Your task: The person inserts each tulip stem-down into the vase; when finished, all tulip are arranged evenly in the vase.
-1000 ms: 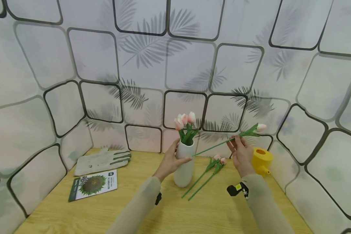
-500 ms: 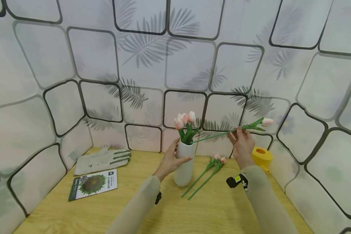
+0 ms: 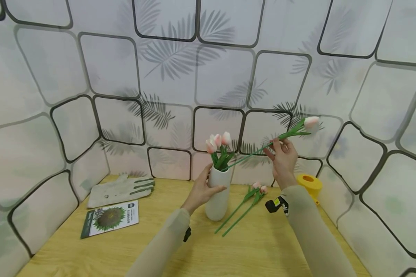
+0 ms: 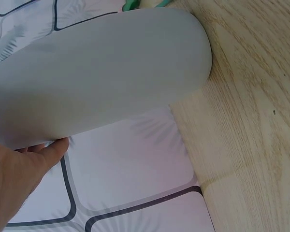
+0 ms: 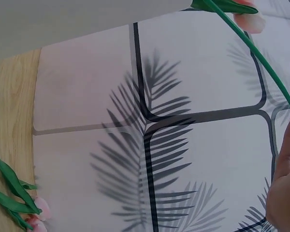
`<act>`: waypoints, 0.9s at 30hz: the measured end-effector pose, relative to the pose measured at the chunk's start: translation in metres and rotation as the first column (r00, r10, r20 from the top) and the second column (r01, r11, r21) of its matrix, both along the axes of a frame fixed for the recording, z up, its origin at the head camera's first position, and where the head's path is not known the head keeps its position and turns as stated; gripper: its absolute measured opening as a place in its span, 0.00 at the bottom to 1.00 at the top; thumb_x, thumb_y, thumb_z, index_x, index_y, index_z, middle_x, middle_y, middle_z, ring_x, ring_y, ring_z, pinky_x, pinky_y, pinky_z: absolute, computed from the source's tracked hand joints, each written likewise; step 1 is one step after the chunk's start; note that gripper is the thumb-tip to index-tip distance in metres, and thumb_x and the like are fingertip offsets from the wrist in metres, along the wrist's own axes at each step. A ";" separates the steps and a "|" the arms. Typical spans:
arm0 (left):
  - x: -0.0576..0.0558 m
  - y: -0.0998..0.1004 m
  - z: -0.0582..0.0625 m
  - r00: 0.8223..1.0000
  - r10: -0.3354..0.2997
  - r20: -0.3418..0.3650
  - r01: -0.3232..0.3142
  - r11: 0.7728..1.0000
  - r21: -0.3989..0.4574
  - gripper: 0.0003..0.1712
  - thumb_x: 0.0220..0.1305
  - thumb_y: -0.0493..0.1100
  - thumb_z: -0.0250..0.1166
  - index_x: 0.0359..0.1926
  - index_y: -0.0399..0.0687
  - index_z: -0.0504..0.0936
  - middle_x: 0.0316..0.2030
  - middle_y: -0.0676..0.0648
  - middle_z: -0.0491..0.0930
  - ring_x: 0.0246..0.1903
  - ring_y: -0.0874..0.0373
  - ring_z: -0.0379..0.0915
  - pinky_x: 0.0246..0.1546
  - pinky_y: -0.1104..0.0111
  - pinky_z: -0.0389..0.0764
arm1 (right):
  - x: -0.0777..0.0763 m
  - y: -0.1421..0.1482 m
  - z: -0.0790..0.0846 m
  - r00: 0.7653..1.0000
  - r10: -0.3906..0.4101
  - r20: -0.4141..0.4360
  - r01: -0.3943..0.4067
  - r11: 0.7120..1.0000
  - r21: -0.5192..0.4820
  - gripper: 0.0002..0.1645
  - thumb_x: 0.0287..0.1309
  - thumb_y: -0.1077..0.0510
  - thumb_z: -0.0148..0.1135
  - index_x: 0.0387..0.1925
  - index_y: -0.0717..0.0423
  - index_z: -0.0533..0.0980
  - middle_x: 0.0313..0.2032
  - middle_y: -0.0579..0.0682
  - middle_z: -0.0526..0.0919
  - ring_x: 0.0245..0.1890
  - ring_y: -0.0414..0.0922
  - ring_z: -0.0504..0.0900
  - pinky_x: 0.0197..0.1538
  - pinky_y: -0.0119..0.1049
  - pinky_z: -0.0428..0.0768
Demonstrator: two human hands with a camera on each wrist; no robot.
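Note:
In the head view, a tall white vase (image 3: 217, 196) stands upright on the table, several pink tulips (image 3: 218, 141) rising from its mouth. My left hand (image 3: 201, 192) grips the vase around its upper side, thumb across the front; the left wrist view shows the vase (image 4: 111, 72) filling much of the picture. Up and to the right, my right hand (image 3: 283, 159) pinches a single pink tulip (image 3: 292, 133) by the upper stem. That stem slants down to the left, its lower end at the vase's mouth. The right wrist view shows the stem (image 5: 261, 58) reaching the vase's rim.
Two more tulips (image 3: 251, 204) lie on the table right of the vase. A yellow watering can (image 3: 310, 186) stands behind my right forearm. Pale work gloves (image 3: 121, 191) and a seed packet (image 3: 110, 219) lie at the left. A patterned cloth wall (image 3: 173, 127) closes off the back and sides.
My right hand has risen and come slightly left with the tulip. The tulip's stem end went from beside the vase up to its mouth, and its bloom now sits higher. My left hand stays put.

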State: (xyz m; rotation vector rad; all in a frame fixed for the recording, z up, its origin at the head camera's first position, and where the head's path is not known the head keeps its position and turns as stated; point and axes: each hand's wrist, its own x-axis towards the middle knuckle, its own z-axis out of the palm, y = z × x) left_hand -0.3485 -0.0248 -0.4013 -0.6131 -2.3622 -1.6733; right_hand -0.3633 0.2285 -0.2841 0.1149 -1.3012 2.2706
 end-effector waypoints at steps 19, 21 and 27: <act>0.000 0.001 0.003 1.000 -0.005 -0.008 0.006 1.000 0.016 0.56 0.56 0.52 0.74 0.77 0.49 0.50 0.70 0.38 0.62 0.65 0.40 0.66 0.58 0.44 0.74 | -0.010 -0.026 0.004 0.993 0.094 -0.066 -0.080 0.978 0.191 0.09 0.61 0.61 0.64 0.44 0.56 0.79 0.32 0.48 0.85 0.31 0.41 0.84 0.36 0.36 0.86; 0.000 0.001 0.002 1.000 -0.007 -0.005 0.007 1.000 0.013 0.56 0.56 0.52 0.74 0.77 0.48 0.50 0.70 0.38 0.62 0.64 0.39 0.66 0.58 0.44 0.74 | -0.011 -0.029 0.002 0.993 0.100 -0.062 -0.085 0.975 0.205 0.08 0.61 0.62 0.65 0.43 0.55 0.80 0.31 0.48 0.85 0.31 0.41 0.84 0.36 0.36 0.86; -0.001 0.001 -0.001 1.000 -0.004 0.008 0.004 1.000 0.014 0.57 0.56 0.53 0.74 0.77 0.49 0.49 0.70 0.38 0.62 0.64 0.38 0.66 0.57 0.44 0.75 | -0.011 -0.041 -0.007 0.990 0.136 -0.047 -0.119 0.956 0.268 0.10 0.60 0.61 0.67 0.44 0.56 0.79 0.32 0.48 0.86 0.31 0.42 0.85 0.36 0.36 0.86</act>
